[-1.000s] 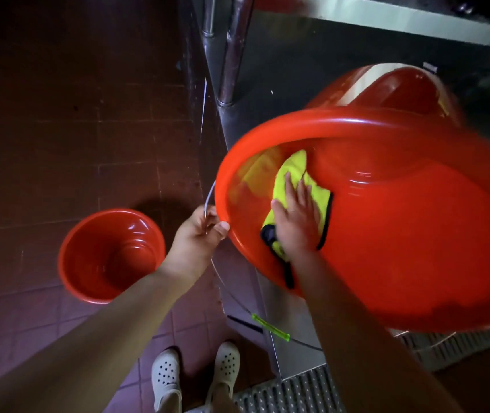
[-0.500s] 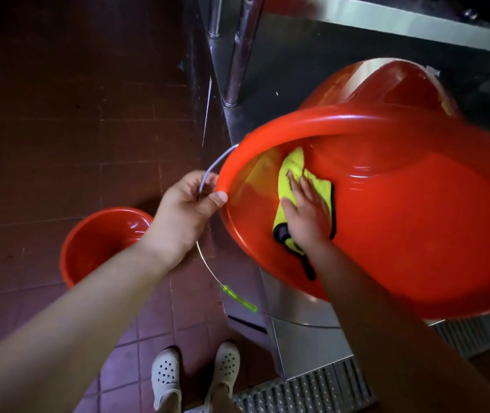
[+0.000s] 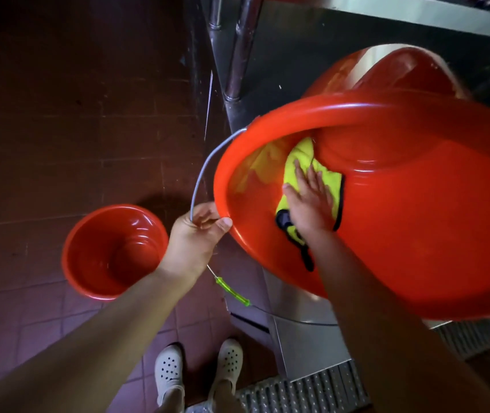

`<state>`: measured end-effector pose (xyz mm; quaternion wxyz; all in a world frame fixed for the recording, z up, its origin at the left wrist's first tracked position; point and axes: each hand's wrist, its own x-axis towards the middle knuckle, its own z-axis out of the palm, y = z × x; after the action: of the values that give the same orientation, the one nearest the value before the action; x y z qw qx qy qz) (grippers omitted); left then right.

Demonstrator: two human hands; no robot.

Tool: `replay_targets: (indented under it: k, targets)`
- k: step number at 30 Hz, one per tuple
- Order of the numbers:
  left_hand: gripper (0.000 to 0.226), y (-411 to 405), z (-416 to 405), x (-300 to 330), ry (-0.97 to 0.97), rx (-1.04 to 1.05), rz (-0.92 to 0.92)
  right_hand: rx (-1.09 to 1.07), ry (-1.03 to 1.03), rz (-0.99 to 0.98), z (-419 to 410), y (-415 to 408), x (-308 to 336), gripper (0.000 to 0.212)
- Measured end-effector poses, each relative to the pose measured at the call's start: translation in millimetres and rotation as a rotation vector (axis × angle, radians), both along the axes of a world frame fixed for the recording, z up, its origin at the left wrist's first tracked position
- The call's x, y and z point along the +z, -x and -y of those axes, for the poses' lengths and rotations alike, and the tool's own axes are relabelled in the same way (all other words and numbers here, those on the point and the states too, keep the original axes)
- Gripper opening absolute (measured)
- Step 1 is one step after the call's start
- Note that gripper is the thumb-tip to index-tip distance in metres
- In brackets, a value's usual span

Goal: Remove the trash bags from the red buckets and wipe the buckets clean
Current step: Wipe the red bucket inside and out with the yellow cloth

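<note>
The big red bucket is tilted toward the person, its rim pinched with the wire handle by the left hand. Inside, the right hand presses a yellow cloth flat-fingered against the wall. A smaller bucket stands on the floor left of the left hand; another bucket lies beyond the right hand.

A commercial kitchen's back-of-house cleaning area, as we read it.

We see a dark reddish-brown tiled floor, a stainless-steel worktop unit with round steel legs and sheet-metal panelling, and a slotted metal floor drain grate running along its base. Several glossy red plastic buckets stand or are handled here, and we note white perforated clogs, typical kitchen-staff footwear, on the tiles.
</note>
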<state>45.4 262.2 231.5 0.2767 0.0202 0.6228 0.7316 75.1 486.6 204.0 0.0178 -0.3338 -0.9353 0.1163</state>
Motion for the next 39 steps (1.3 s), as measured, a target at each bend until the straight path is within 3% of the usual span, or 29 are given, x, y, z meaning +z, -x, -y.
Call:
replay_targets:
  k: [2, 5, 10, 15, 19, 22, 28, 32, 36, 39]
  targets:
    - [0.011, 4.9, -1.1, 1.9, 0.010, 0.014, 0.023, 0.082, -0.028, -0.131, 45.3, -16.7, -1.8, 0.064]
    - [0.010, 9.2, -2.9, 5.0, 0.046, -0.018, -0.053, 0.178, 0.102, -0.222, 95.3, -44.3, 0.6, 0.066]
    - [0.015, 17.0, -2.7, 10.7, 0.084, -0.072, -0.111, 0.251, 0.201, -0.235, 83.8, -53.2, 8.4, 0.065]
    - [0.018, 38.6, 3.4, 35.9, 0.033, -0.104, -0.245, 0.150, 0.047, -0.074, 14.1, -24.2, 10.2, 0.069]
    - [0.021, 55.3, 2.7, 66.2, -0.058, -0.064, -0.266, 0.068, 0.085, 0.179, -51.6, -4.2, 20.3, 0.059]
    - [0.020, 60.5, 0.1, 73.8, -0.090, -0.039, -0.269, 0.032, 0.093, 0.251, -65.5, -0.4, 18.1, 0.057]
    - [0.028, 30.4, 10.5, 32.8, -0.102, 0.068, -0.023, -0.013, 0.065, 0.275, -53.9, 7.5, 14.2, 0.057]
    - [0.021, 23.1, 8.1, 24.7, -0.083, 0.090, 0.016, -0.024, 0.066, 0.126, -7.9, 2.7, 7.9, 0.061]
    - [0.021, 25.2, 3.4, 27.6, -0.081, 0.104, -0.051, 0.148, -0.005, -0.161, 73.5, -28.7, 6.0, 0.066]
    - [0.023, 24.0, 1.1, 34.2, -0.079, 0.103, -0.103, 0.247, 0.052, -0.201, 105.2, -50.4, 7.4, 0.065]
